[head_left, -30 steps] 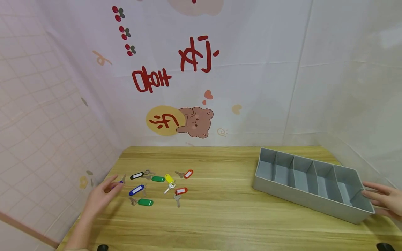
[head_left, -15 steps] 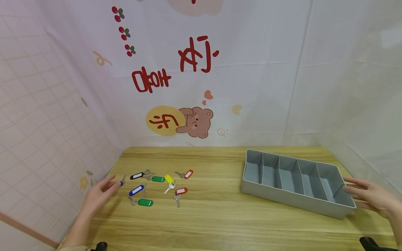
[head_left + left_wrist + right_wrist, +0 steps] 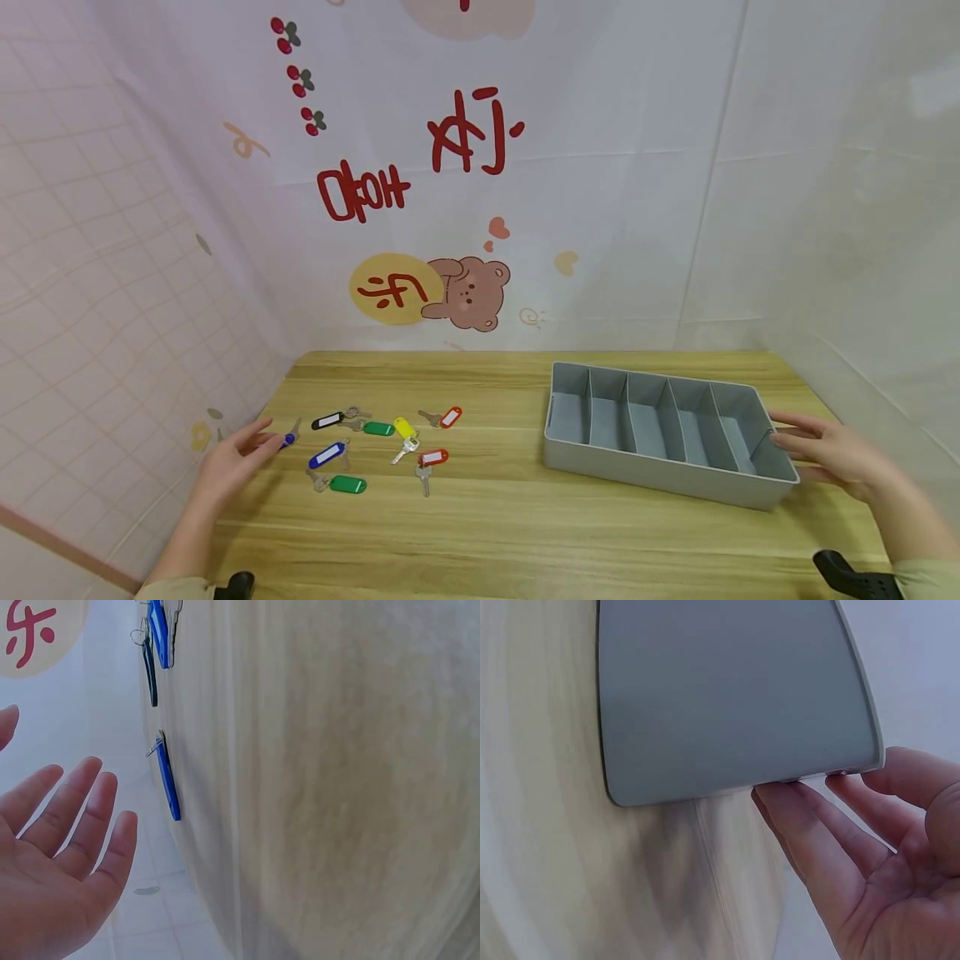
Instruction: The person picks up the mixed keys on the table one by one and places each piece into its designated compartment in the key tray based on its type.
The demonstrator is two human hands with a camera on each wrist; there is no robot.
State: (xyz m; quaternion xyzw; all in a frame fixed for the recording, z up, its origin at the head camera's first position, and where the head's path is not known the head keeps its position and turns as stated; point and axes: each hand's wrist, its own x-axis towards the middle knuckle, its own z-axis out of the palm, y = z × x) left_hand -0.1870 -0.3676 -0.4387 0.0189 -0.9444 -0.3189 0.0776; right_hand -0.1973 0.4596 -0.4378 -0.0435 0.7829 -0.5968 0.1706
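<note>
A grey box with several compartments (image 3: 660, 482) stands at the right of the wooden table. My right hand (image 3: 843, 457) is at its right end. In the right wrist view the extended fingers (image 3: 799, 821) touch the end wall of the box, with the thumb at the rim corner. My left hand (image 3: 228, 467) rests at the table's left side, fingers relaxed and holding nothing. Just beyond its fingertips lies a key with a blue tag (image 3: 288, 439). Beside it are a black key tag (image 3: 327, 421), another blue key tag (image 3: 327, 455) and a green key tag (image 3: 348, 484).
Further keys lie toward the table's middle, with a second green tag (image 3: 378, 428), a yellow tag (image 3: 403, 427) and two red tags, one a far red tag (image 3: 451, 417) and one a near red tag (image 3: 433, 457). A printed cloth (image 3: 615, 208) hangs behind the table.
The box has slid left across the table, with my right hand following against its right end. My left hand has drawn back slightly from the blue-tagged key; the keys have stayed put.
</note>
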